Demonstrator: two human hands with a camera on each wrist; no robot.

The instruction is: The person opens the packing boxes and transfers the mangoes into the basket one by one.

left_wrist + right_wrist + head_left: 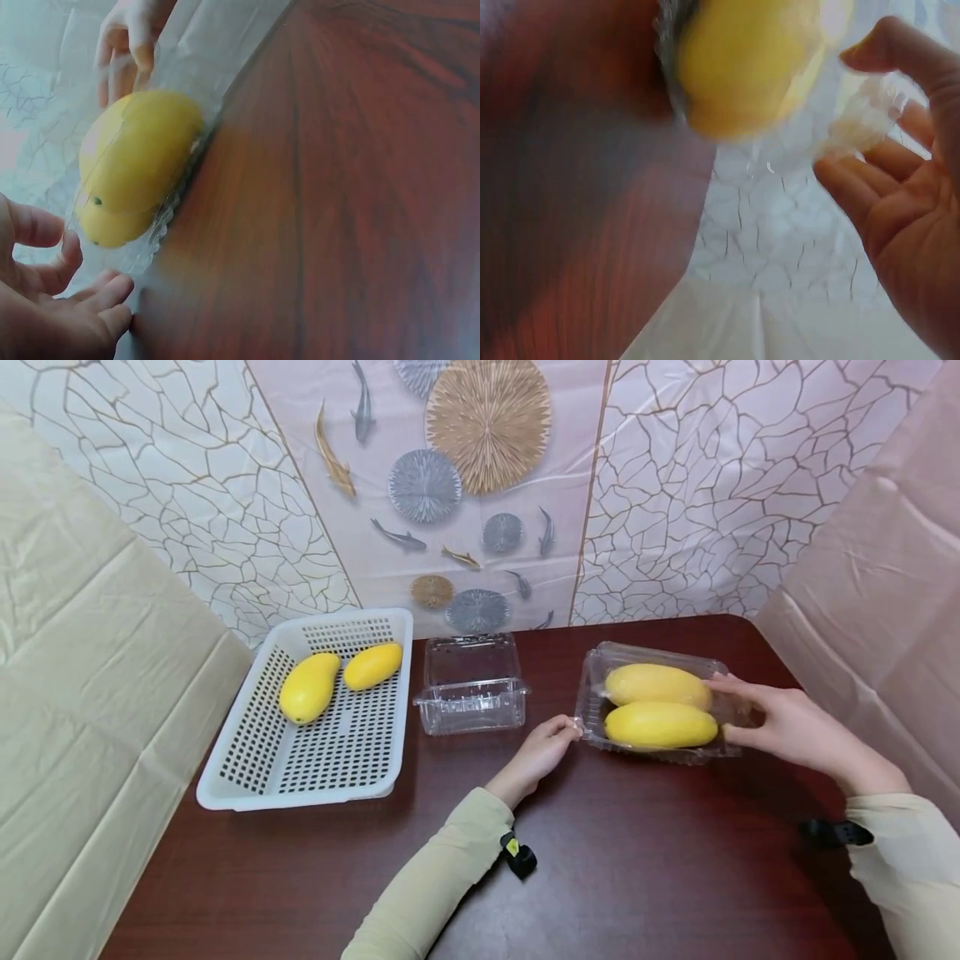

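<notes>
A clear plastic container point(590, 689) stands on the right side of the table with two yellow mangoes in it, a front one point(662, 725) and a back one point(656, 681). At its near left corner, my left hand point(542, 750) pinches the rim between thumb and fingers. My right hand point(795, 727) grips the right end, with the thumb towards the front and the fingers at the back edge. In the right wrist view, thin clear plastic point(855, 124) shows between thumb and fingers, and the mango point(742, 67) there is blurred.
To the left, a white perforated basket point(397, 727) bears two more mangoes, a larger one point(309, 687) and a smaller one point(372, 666). A second clear container point(472, 706) with its lid raised stands between basket and hands. Patterned cloth walls point(675, 527) enclose the dark wooden table point(637, 860).
</notes>
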